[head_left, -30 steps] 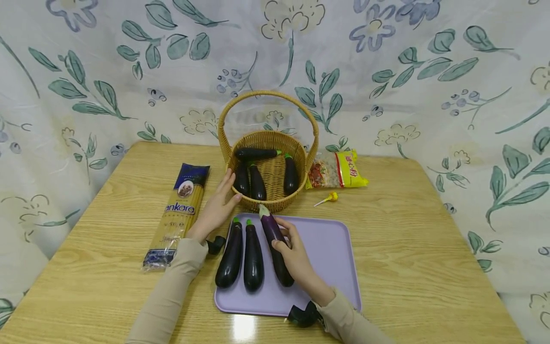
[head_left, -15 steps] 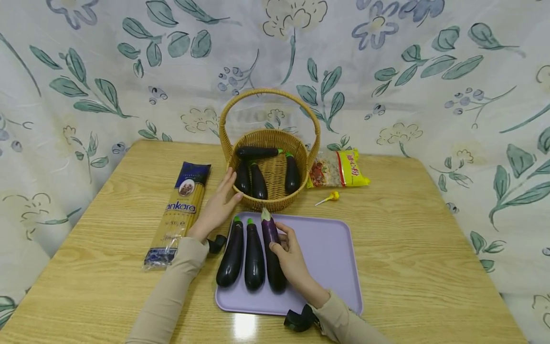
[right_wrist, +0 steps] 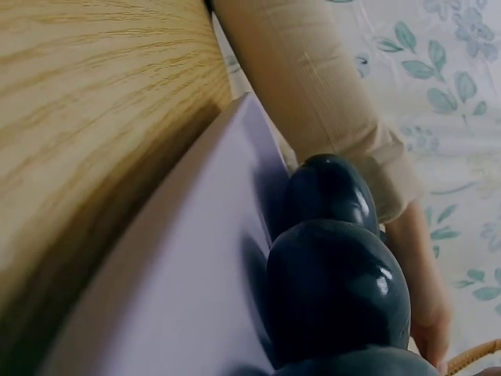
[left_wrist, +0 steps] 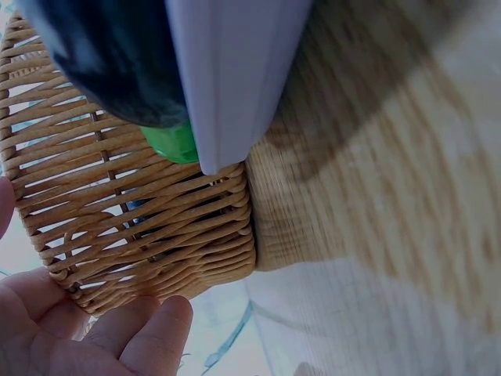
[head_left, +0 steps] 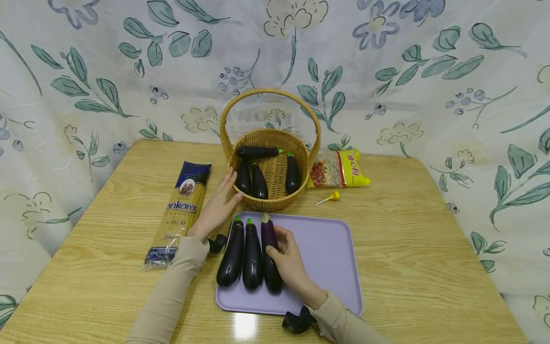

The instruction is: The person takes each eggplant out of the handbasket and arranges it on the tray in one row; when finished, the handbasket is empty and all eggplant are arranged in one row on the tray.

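Wooden tabletop point(head_left: 408, 248): three eggplants lie on the tray point(head_left: 331, 258), four remain in the basket point(head_left: 275, 203). Right hand point(head_left: 289, 260) grasps the third eggplant point(head_left: 269, 255); left hand point(head_left: 216, 208), fingers relaxed, steadies the basket.

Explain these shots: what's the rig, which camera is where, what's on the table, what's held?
No machine here: a person works bare-handed, wearing one head camera and one on each wrist. The head view looks down at a wooden table. The left hand rests against a woven wicker basket holding four dark eggplants. The right hand grips the rightmost dark purple eggplant, which lies beside two others on a lilac plastic tray. A spaghetti packet, a yellow snack bag and a yellow lollipop lie around. The wrist views show the basket and eggplants close-up.
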Tool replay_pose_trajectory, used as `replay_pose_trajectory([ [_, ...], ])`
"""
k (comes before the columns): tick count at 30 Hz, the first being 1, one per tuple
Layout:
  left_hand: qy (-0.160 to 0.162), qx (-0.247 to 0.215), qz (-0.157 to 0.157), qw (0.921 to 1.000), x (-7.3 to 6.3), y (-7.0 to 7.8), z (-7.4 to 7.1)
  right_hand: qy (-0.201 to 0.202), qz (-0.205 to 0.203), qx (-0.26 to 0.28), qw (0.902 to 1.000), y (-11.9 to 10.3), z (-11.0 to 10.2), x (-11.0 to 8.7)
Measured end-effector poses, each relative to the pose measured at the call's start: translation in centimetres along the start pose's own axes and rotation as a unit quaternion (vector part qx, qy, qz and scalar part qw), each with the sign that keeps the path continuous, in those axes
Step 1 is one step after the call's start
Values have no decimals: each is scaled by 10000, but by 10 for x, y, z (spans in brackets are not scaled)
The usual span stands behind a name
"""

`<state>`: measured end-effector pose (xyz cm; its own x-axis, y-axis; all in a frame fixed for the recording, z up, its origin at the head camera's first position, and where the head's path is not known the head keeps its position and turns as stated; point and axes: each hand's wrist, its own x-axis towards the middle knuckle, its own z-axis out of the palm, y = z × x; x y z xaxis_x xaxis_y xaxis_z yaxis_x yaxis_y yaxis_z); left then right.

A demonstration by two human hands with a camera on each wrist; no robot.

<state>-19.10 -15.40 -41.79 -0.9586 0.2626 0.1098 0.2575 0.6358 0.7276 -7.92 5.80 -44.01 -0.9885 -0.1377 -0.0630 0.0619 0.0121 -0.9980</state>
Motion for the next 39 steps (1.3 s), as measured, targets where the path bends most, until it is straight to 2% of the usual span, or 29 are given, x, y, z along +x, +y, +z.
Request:
replay_pose_trajectory([
  [5, 6, -23, -7, 10000, 0, -1, 1, 17, -260, -100, 9996, 1, 2, -1],
  [13, 5, 5, -31, 10000, 0, -2, 1, 92, -59, 14, 9999, -1, 0, -1],
  [20, -11, -12, -86, 10000, -1, 1, 1, 369, -234, -107, 9990, -4, -5, 4],
  [31, -11, -41, -90, 10000, -1, 4, -1, 410, -362, -76, 9985, -27, -17, 17],
  [39, -6, -2, -86, 10000, 0, 2, 1, 373, -509, 257, 9977, -51, -24, 32],
])
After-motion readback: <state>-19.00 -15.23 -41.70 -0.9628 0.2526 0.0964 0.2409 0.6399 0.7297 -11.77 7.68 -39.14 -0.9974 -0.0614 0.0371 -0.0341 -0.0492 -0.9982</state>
